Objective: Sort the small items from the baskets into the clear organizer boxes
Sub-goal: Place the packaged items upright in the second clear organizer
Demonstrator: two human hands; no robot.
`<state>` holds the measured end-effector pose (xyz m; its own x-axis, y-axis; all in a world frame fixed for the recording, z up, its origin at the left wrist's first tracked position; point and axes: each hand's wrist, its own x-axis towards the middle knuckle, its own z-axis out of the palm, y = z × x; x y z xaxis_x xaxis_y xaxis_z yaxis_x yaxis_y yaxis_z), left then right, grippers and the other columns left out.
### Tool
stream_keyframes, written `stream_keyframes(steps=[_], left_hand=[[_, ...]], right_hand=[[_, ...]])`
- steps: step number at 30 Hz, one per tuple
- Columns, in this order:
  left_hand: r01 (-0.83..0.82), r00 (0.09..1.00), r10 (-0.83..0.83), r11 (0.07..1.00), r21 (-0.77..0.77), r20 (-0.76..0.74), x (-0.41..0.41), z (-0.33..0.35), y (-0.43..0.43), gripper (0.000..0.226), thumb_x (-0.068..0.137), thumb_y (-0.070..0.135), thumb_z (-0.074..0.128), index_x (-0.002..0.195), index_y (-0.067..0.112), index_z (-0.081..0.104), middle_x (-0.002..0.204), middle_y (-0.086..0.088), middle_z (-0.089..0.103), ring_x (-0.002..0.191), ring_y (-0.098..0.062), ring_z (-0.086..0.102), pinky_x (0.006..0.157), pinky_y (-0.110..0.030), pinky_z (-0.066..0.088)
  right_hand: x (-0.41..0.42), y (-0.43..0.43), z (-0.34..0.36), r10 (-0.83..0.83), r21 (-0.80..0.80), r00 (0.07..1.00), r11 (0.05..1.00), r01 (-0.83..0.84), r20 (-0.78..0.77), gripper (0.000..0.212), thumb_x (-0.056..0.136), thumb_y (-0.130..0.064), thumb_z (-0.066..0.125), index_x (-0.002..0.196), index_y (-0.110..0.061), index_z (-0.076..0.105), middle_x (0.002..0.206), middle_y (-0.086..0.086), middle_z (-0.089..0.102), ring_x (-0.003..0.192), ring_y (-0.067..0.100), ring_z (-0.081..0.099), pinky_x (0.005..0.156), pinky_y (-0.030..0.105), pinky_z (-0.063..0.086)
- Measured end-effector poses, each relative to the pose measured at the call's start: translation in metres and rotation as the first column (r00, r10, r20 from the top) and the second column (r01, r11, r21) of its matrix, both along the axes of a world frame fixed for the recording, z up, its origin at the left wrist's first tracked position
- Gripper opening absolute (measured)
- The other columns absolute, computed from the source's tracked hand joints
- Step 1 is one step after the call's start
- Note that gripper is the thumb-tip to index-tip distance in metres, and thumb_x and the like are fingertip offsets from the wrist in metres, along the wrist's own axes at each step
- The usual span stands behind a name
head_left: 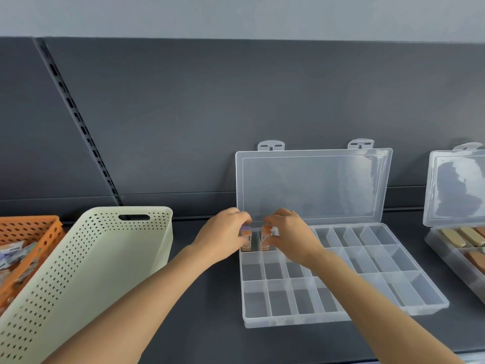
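Head camera: you are pinching a small orange item with your left hand and a second orange item with your right hand, holding both upright in adjoining far-left compartments of the clear organizer box, likely so they fit between the dividers.

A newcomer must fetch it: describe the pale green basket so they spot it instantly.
On the dark grey shelf, left of the open clear plastic organizer box, sits the pale green perforated plastic basket. Unlike the orange plastic basket on its left, it has a slot handle.
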<state>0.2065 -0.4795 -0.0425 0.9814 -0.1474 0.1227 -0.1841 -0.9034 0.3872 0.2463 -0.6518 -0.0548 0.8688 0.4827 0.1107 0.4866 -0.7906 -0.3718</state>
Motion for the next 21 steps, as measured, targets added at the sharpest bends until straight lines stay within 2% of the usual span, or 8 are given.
stream_keyframes(steps=[3,5,8,13,16,19,21], left_hand=[[-0.003,1.0,0.003,1.0,-0.004,0.012,-0.004,0.011,0.007,0.037,0.087,0.028,0.065,0.122,0.019,0.057,0.116,0.004,0.056,0.101,-0.014,0.056,0.084,-0.033,0.05],[-0.013,1.0,0.013,1.0,-0.007,0.022,-0.008,0.018,0.016,0.044,0.085,0.028,0.066,0.127,0.021,0.054,0.121,0.007,0.054,0.108,-0.013,0.054,0.088,-0.031,0.047],[-0.064,0.997,0.063,0.998,0.014,0.049,-0.018,0.026,0.035,0.051,0.085,0.03,0.065,0.133,0.025,0.049,0.13,0.01,0.05,0.118,-0.01,0.048,0.093,-0.028,0.043],[-0.135,0.989,0.134,0.99,0.025,0.068,-0.044,0.041,0.076,0.059,0.083,0.041,0.065,0.137,0.029,0.044,0.137,0.013,0.045,0.126,-0.008,0.04,0.1,-0.03,0.039],[-0.178,0.98,0.176,0.984,0.016,0.093,-0.064,0.049,0.105,0.062,0.081,0.046,0.064,0.137,0.031,0.044,0.139,0.014,0.044,0.129,-0.007,0.037,0.103,-0.03,0.037],[-0.196,0.973,0.193,0.981,0.013,0.131,-0.085,0.054,0.136,0.061,0.081,0.05,0.061,0.136,0.031,0.045,0.137,0.016,0.045,0.127,-0.004,0.039,0.103,-0.026,0.036],[-0.195,0.971,0.187,0.98,0.038,0.148,-0.098,0.055,0.159,0.062,0.081,0.051,0.061,0.137,0.029,0.046,0.137,0.015,0.047,0.126,-0.004,0.04,0.103,-0.024,0.034]], right_hand=[[-0.003,0.003,0.012,-0.003,0.025,1.0,1.0,0.004,-0.008,0.04,0.091,-0.021,0.062,0.129,-0.017,0.056,0.126,0.004,0.055,0.113,0.023,0.053,0.091,0.026,0.045],[-0.007,0.008,0.023,-0.001,0.041,1.0,0.999,0.002,-0.024,0.046,0.09,-0.023,0.063,0.135,-0.019,0.051,0.134,0.003,0.052,0.117,0.022,0.052,0.096,0.027,0.045],[-0.014,0.021,0.038,0.036,0.082,0.999,0.996,-0.033,-0.035,0.053,0.087,-0.029,0.066,0.137,-0.019,0.049,0.134,0.003,0.052,0.115,0.022,0.055,0.094,0.027,0.046],[-0.031,0.057,0.058,0.106,0.137,0.993,0.986,-0.099,-0.042,0.053,0.088,-0.025,0.066,0.137,-0.019,0.048,0.134,0.001,0.051,0.11,0.021,0.056,0.089,0.023,0.044],[-0.043,0.084,0.067,0.161,0.15,0.987,0.976,-0.157,-0.016,0.05,0.089,-0.028,0.064,0.136,-0.019,0.049,0.134,0.0,0.051,0.11,0.018,0.054,0.093,0.025,0.044],[-0.057,0.114,0.073,0.213,0.139,0.977,0.967,-0.215,0.026,0.049,0.089,-0.03,0.063,0.135,-0.018,0.05,0.131,-0.001,0.053,0.113,0.016,0.052,0.092,0.019,0.04],[-0.067,0.138,0.077,0.244,0.131,0.968,0.96,-0.249,0.053,0.041,0.089,-0.029,0.063,0.128,-0.017,0.056,0.124,-0.001,0.058,0.111,0.016,0.053,0.088,0.021,0.043]])
